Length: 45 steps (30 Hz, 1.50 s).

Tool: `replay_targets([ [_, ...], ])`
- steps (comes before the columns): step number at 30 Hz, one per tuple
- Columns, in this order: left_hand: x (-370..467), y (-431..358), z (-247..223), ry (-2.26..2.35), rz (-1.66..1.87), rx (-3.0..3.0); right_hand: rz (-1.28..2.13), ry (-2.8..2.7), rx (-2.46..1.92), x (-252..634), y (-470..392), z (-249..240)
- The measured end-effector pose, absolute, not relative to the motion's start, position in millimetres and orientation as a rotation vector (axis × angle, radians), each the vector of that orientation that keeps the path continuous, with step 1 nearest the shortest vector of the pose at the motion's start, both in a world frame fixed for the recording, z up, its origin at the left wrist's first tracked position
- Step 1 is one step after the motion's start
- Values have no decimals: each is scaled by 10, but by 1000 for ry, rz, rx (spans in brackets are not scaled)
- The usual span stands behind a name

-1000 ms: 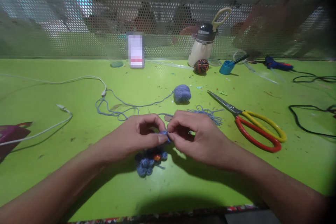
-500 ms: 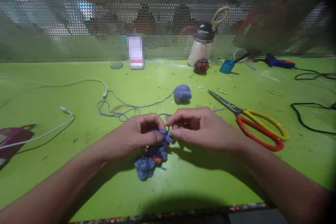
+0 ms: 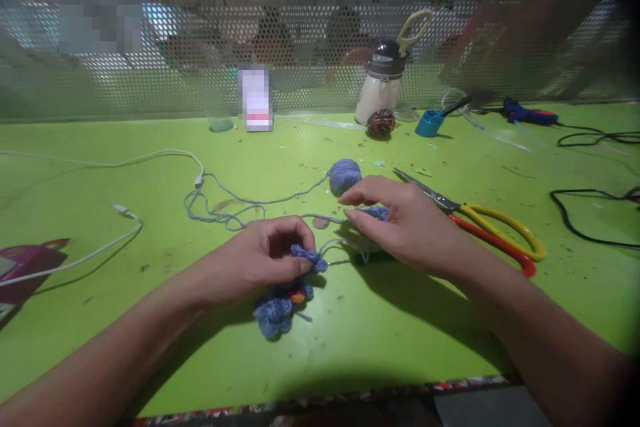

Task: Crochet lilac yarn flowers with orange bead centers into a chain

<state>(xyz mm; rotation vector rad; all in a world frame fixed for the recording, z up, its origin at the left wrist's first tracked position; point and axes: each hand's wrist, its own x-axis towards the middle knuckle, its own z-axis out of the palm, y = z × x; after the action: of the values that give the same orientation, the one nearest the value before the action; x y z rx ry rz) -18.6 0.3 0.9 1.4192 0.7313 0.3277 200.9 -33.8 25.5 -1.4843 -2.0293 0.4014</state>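
Note:
My left hand (image 3: pixel 273 253) pinches a small blue-purple crocheted piece (image 3: pixel 310 257) between thumb and forefinger. A thin straight thing, perhaps a needle, sticks out from its right end, and a loose strand of yarn (image 3: pixel 340 241) loops to the right. Below my left hand lies a blue crocheted flower shape (image 3: pixel 273 317) with an orange bit (image 3: pixel 298 297) beside it. My right hand (image 3: pixel 405 217) hovers to the right with thumb and forefinger apart. Another bit of blue crochet (image 3: pixel 376 213) shows behind its fingers; contact cannot be made out. The purple yarn ball (image 3: pixel 345 177) sits just beyond.
Scissors (image 3: pixel 475 217) with red and yellow handles lie right of my right hand. Farther back stand a phone (image 3: pixel 257 100), a bottle (image 3: pixel 381 83), a multicoloured yarn ball (image 3: pixel 381 124) and a blue pot (image 3: pixel 429 123). A white cable (image 3: pixel 125 161) crosses the left side.
My right hand has moved right and away from the crocheted piece, and its fingers have opened. My left hand keeps its hold; the yarn loop and thin straight thing now show.

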Motion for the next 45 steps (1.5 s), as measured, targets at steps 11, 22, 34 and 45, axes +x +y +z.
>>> replay_targets([
  [11, -168, -3, 42, 825, 363, 1456, -281, -2810, -1476, 2089, -701, -54],
  [22, -126, -23, 2, 881, 411, 1419, -17, -2693, -1452, 2586, -756, 191],
  [34, -119, -28, 19, 938, 397, 1460, 255, -2400, -1427, 2098, -929, 168],
  [45, -115, -31, -5, 963, 388, 1536, 248, -2423, -1431, 2018, -905, 109],
])
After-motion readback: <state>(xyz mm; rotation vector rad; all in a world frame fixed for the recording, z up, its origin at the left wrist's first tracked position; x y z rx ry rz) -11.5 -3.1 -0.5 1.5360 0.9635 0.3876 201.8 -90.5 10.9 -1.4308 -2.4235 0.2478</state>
